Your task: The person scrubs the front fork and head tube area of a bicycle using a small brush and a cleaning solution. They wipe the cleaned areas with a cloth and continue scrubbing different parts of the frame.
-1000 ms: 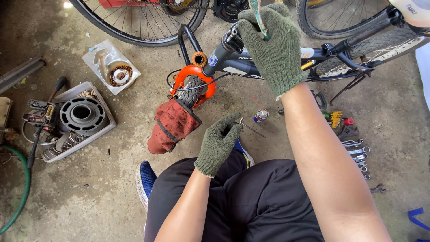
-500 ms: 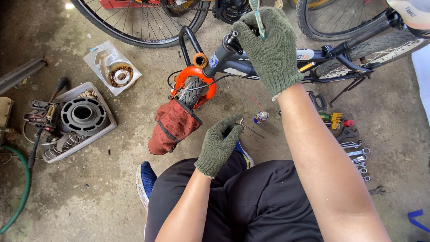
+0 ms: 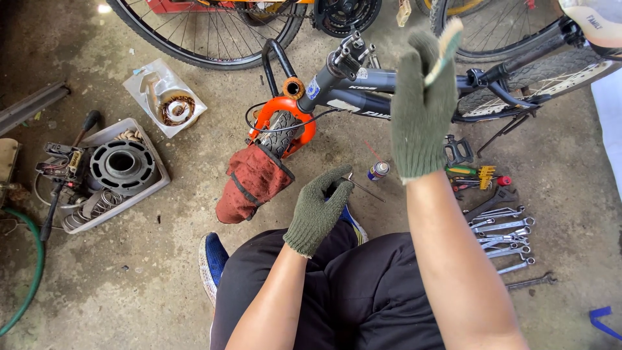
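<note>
My right hand (image 3: 424, 104), in a green knit glove, is raised over the dark blue bicycle frame (image 3: 363, 81) and grips a thin pale strip (image 3: 444, 45) that points up and to the right. My left hand (image 3: 317, 207), gloved the same way, rests by my knee with its fingers curled. Its fingertips touch the end of a thin metal rod (image 3: 366, 190); a grip on it is not clear. The bicycle lies on the concrete floor, with an orange fork (image 3: 275, 120) and a red cloth (image 3: 249, 181) draped over the front tyre.
A small spray can (image 3: 378, 170) stands just past my left hand. Several wrenches (image 3: 508, 236) and screwdrivers (image 3: 476, 174) lie to the right. At the left are a grey tray (image 3: 152, 188) holding an engine cylinder, a plastic packet (image 3: 165, 100) and a green hose (image 3: 32, 279).
My right hand has moved right and down from the bike's stem, turning so the strip now tilts to the right. My left hand has stayed put.
</note>
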